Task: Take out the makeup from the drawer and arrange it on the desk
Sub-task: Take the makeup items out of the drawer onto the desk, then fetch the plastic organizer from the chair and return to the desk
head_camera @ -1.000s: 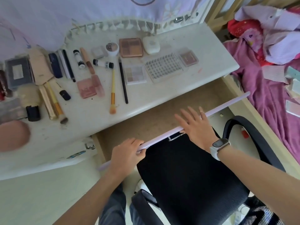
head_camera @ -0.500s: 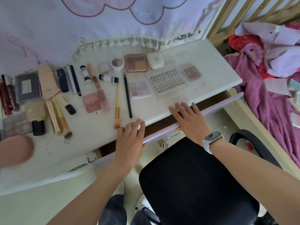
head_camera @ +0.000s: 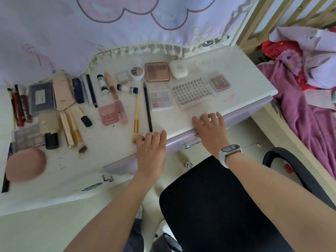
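Both the left hand (head_camera: 151,151) and right hand (head_camera: 211,131) lie flat, fingers spread, pressing the lilac drawer (head_camera: 236,116) front, whose long edge runs beneath the desk (head_camera: 236,70) where the makeup (head_camera: 157,71) sits arranged

Black mesh office chair (head_camera: 218,206) at bottom centre, its curved black armrest (head_camera: 294,168) to the right. Lilac cloth (head_camera: 127,20) with pink cloud outlines hangs at the top, a cream tassel fringe (head_camera: 145,50) along its lower edge. Wooden bed frame (head_camera: 283,13) with slats at upper right. Purple-pink sheet (head_camera: 312,120) spread on the bed, crumpled clothes (head_camera: 309,57) heaped above it, red patterned fabric among them. Pale floor (head_camera: 36,231) at lower left. Small red object (head_camera: 288,168) on the floor behind the armrest, unclear what it is.
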A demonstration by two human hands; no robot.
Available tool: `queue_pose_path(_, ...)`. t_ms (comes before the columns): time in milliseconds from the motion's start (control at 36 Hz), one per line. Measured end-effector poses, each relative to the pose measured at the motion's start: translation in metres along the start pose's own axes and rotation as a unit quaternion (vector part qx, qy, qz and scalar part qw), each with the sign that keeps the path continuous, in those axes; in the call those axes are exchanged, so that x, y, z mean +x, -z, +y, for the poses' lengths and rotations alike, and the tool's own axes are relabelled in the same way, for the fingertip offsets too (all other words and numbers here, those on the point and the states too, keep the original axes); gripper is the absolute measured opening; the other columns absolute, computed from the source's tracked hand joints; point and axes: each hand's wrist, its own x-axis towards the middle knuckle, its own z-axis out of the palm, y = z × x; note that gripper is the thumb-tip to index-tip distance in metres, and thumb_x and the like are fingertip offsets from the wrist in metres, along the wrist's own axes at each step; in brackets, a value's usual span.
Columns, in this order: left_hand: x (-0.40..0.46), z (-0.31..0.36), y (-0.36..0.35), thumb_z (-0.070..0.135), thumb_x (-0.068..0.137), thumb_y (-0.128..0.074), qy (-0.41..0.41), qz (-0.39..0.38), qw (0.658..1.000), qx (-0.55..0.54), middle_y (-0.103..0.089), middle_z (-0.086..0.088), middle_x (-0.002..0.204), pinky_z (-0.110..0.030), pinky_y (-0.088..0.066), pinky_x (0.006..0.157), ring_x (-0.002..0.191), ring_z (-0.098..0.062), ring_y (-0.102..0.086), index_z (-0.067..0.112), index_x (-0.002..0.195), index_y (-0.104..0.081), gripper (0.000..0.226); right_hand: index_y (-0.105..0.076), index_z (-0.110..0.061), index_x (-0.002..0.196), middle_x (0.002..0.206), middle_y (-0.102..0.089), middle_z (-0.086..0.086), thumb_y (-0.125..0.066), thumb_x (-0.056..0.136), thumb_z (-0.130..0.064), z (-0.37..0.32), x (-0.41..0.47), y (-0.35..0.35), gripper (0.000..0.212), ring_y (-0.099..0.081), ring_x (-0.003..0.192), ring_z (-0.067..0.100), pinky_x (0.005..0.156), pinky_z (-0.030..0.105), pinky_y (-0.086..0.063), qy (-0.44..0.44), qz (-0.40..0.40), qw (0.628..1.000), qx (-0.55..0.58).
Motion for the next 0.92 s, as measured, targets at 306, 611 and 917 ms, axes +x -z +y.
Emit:
queue_pose_path(306,-0.013,-0.021,0.038,0.024,0.093,-0.049,0.038,-0.113,0.983,-0.139,-0.048,0.002,0.135,-0.034,-0.022,0.106,0.127,-0.018,-0.041,0.021,0.134,-0.047,0.041,-0.029,-0.016,0.139,0.148,-0.029,0.006,-0.043,0.093,-0.026,-0.025,-0.010,0.052,0.049,-0.024,0.136,0.026,0.112,0.043,-0.018,-0.026,-0.128,0.983,0.131)
queue_pose_path(611,-0.117,-0.127,0.174,0.032,0.096,-0.045,0.259,-0.053,0.953,-0.149,-0.047,0.000,0.137,-0.033,-0.036,0.100,0.122,-0.018,-0.046,0.018,0.136,-0.045,0.042,-0.051,-0.019,0.127,0.123,-0.060,0.002,-0.035,0.097,-0.029,-0.125,-0.020,0.211,0.036,-0.052,0.114,0.023,0.094,0.036,-0.038,0.143,-0.011,0.952,0.272)
queue_pose_path(917,-0.441,-0.175,0.353,0.035,0.095,-0.044,0.486,0.075,0.870,-0.025,-0.048,0.003,0.137,-0.034,-0.031,0.101,0.125,-0.017,-0.042,0.021,0.135,-0.047,0.042,-0.056,-0.022,0.118,0.117,-0.060,0.000,-0.038,0.096,-0.029,-0.339,-0.204,0.377,0.030,-0.054,0.107,0.023,0.088,0.035,-0.044,0.408,0.077,0.841,0.347)
